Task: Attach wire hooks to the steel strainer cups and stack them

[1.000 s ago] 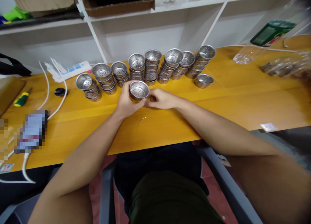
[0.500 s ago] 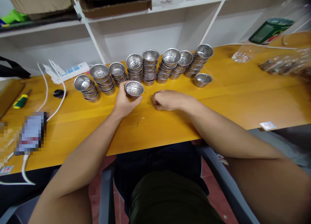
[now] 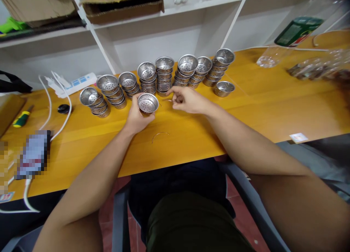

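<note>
My left hand (image 3: 137, 113) is wrapped around a small perforated metal cup (image 3: 148, 103), holding it upright with the mouth up. To its right is my right hand (image 3: 188, 100), apart from the cup, its index finger raised and the other fingers curled in. A short, thin wire (image 3: 170, 100) pokes out from those curled fingers; most of it is hidden. On the table, a curved thin wire (image 3: 160, 133) lies in front of the hands. Behind them stand several stacks of similar cups (image 3: 164, 75), and one single cup (image 3: 224, 88) sits to the right.
A white power strip (image 3: 79, 85) with cables, a screwdriver (image 3: 22, 119) and a small black round object (image 3: 63, 108) lie on the left. On the right are a plastic bottle with a green label (image 3: 298, 32) and clear bags (image 3: 319, 69). White shelving (image 3: 164, 40) backs the table.
My right hand has risen a little away from the table's front edge, and its index finger has come out of the fist. My left hand still holds the cup. The view has shifted slightly.
</note>
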### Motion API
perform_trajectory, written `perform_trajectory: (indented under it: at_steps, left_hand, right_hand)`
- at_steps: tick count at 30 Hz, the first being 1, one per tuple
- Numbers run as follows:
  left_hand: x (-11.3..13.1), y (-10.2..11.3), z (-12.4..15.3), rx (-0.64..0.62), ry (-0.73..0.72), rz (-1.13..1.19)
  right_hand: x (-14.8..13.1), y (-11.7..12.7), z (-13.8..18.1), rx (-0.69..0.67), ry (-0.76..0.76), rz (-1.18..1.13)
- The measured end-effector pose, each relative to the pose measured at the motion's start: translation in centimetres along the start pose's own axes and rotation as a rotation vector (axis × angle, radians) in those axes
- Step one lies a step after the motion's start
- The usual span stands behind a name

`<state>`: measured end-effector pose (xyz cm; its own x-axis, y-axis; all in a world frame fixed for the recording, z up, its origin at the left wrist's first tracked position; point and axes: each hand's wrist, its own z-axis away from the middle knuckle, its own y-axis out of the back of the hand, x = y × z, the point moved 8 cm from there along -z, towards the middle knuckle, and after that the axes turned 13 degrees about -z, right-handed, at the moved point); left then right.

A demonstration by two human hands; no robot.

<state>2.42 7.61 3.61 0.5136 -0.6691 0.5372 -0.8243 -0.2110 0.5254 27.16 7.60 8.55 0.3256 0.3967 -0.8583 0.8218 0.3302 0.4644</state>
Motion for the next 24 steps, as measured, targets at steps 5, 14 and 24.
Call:
perform_trajectory:
  at_steps: [5, 14, 24]
  left_hand:
    - [0.5, -0.7, 0.3, -0.065, 0.016, 0.095]
    - [2.4, -0.8, 0.3, -0.129, 0.034, 0.183]
    - [2.4, 0.0, 0.1, -0.038, 0.017, 0.075]
  right_hand:
    - [-0.4, 0.4, -0.2, 0.135, 0.118, -0.330]
    - [-3.7, -1.2, 0.6, 0.211, 0.281, -0.283]
    - [-3.2, -2.8, 0.8, 0.185, 0.266, -0.300]
